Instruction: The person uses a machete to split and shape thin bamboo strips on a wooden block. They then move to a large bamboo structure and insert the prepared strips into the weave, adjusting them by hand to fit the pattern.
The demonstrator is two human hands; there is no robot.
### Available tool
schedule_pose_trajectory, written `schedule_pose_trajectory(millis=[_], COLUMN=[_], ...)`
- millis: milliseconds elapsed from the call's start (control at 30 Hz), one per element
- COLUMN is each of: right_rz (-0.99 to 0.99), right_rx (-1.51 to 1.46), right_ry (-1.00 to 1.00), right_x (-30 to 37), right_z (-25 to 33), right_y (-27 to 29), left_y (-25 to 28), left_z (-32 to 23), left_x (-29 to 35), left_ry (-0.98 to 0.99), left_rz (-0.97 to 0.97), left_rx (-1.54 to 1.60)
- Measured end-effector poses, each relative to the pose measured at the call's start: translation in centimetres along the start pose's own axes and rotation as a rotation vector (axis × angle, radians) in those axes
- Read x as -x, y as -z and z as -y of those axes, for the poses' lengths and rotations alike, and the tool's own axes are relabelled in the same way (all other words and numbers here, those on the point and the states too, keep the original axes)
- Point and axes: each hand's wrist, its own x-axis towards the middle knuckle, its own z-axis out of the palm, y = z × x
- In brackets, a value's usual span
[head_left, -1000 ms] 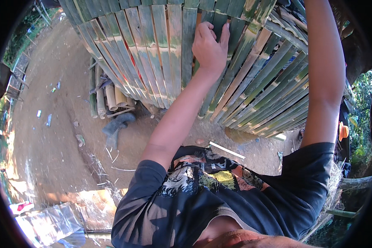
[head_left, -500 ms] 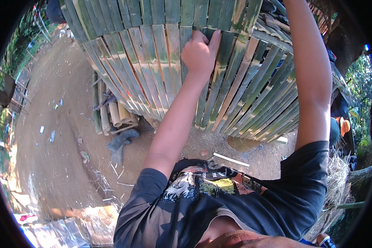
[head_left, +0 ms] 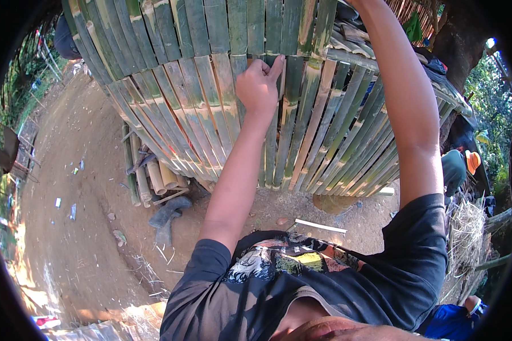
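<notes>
Up high, the left hand (head_left: 260,85) presses on a bamboo slat (head_left: 279,119) near the middle of the upright slat panel (head_left: 182,91), fingers curled together against it, thumb alongside. The right hand is out of view past the panel's top edge, so its grip cannot be told. Split bamboo edges could cut or splinter the fingers if the hand slides. No containers show; bamboo offcuts (head_left: 153,176) lie at the panel's foot.

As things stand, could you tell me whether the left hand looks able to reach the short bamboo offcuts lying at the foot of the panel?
Probably not: the left hand rests high on the bamboo panel, while the offcuts lie on the ground far below.
</notes>
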Motion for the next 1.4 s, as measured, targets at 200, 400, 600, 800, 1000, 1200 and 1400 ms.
schedule_pose_trajectory(millis=[200,400,600,800,1000,1200,1400], right_rz=[-0.039,0.008,-0.003,0.015,0.036,0.0,-0.016], right_rx=[0.103,-0.021,0.043,-0.016,-0.025,-0.011,-0.021], right_ry=[-0.067,-0.005,-0.1,-0.039,-0.12,-0.063,-0.032], right_x=[-0.2,-0.3,-0.2,0.0,0.2,-0.1,0.1], right_z=[0.8,0.2,0.7,0.1,-0.7,-1.2,-1.7], right_y=[-0.2,0.1,0.1,0.4,1.4,0.1,1.1], left_y=[0.0,0.1,1.2,-1.3,-4.3,-5.7,-8.6], left_z=[0.0,0.0,-1.0,0.3,-0.5,-1.5,-2.0], left_x=[0.0,-0.1,0.8,7.5,9.6,7.5,6.6], left_ry=[-0.069,-0.09,-0.023,-0.281,-0.304,-0.233,-0.094], left_rz=[-0.011,0.009,0.072,-0.152,-0.095,-0.311,-0.467], left_rx=[-0.047,-0.076,0.029,-0.022,-0.024,-0.075,-0.032])
